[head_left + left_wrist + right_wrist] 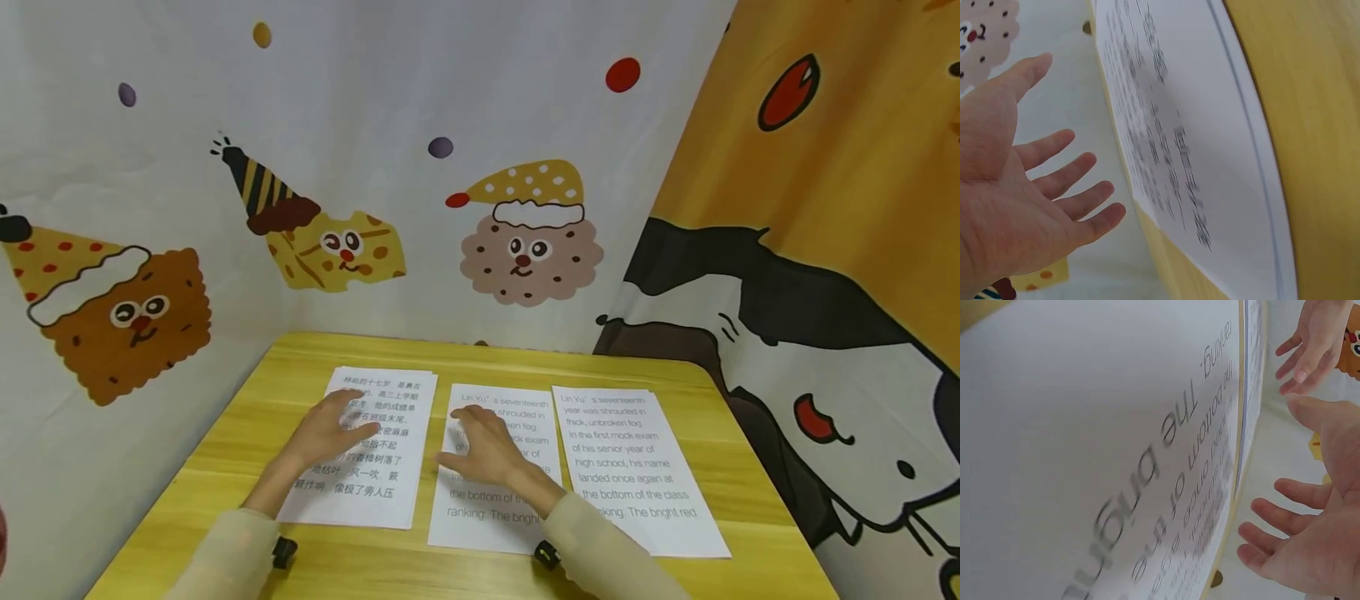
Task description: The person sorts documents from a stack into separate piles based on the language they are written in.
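My left hand [327, 432] hovers over a stack of white sheets with Chinese print [390, 500] on the left of the table. In the left wrist view its fingers [1063, 181] are spread and loosely bent, holding nothing. My right hand [480, 446] hangs above the middle sheet with English print [487, 529]. The right wrist view shows that hand's fingers [1279, 515] apart and relaxed, with nothing between them. To the right lies another pile of English-printed sheets [637, 467], its pages slightly offset.
The papers lie side by side on a yellow wood-grain table [750, 533]. Behind it hangs a pale curtain with cartoon biscuits [532, 258]. An orange and black cartoon curtain [817, 300] borders the right side. Dark wrist straps [283, 552] show at both cuffs.
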{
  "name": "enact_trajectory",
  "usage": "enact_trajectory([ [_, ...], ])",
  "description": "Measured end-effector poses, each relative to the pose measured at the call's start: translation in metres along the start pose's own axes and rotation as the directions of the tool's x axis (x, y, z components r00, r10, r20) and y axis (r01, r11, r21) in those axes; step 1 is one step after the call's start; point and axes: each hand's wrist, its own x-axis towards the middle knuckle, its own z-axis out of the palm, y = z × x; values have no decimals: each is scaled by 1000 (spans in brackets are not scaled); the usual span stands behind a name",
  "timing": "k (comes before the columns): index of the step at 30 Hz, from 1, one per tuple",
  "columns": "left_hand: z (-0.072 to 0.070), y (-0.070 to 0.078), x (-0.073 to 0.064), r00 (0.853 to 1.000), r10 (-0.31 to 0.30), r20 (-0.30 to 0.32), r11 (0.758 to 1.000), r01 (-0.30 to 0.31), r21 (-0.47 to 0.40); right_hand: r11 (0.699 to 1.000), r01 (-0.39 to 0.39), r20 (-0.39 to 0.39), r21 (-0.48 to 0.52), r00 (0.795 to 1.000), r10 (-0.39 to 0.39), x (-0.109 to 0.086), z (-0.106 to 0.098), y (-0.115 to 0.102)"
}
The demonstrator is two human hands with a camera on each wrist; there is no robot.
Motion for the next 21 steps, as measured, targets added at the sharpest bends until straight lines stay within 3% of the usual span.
enact_trajectory([
  [8, 17, 24, 2, 995, 93, 47, 995, -92, -25, 1000, -19, -35, 11, 999, 19, -21, -17, 19],
  [21, 40, 62, 5, 983, 155, 101, 988, -154, -17, 998, -63, -97, 16, 993, 65, -53, -38, 50],
])
